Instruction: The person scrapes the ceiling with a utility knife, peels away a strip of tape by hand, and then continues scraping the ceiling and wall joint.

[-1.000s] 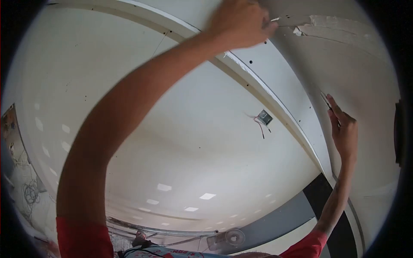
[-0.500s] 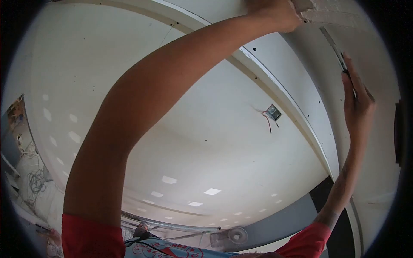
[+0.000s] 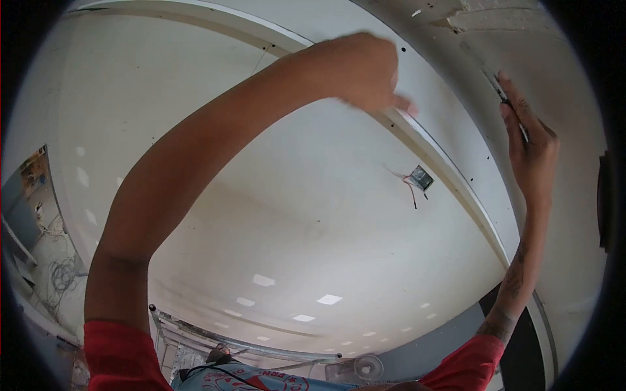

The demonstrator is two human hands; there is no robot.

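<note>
Blade (image 3: 497,86) is thin and dark, lying flat against the wall panel (image 3: 574,215) at upper right, tip pointing up toward the torn patch (image 3: 486,18); most of it is hidden under the fingers. Right hand (image 3: 531,146) grasps the blade, fingers stretched long along it, pressing it to the panel; arm raised from below, red sleeve (image 3: 466,368) at the bottom edge. Left hand (image 3: 355,68) is raised at top centre, well apart from the blade, just under the edge strip (image 3: 450,171) where ceiling (image 3: 261,195) meets panel; fingers curled, motion-blurred; cannot tell if it grips anything. Torn patch shows ragged paper edges at the top of the panel. Junction box (image 3: 421,177) sits in the ceiling between the two arms, wires hanging out; small screw holes dot the strip.
</note>
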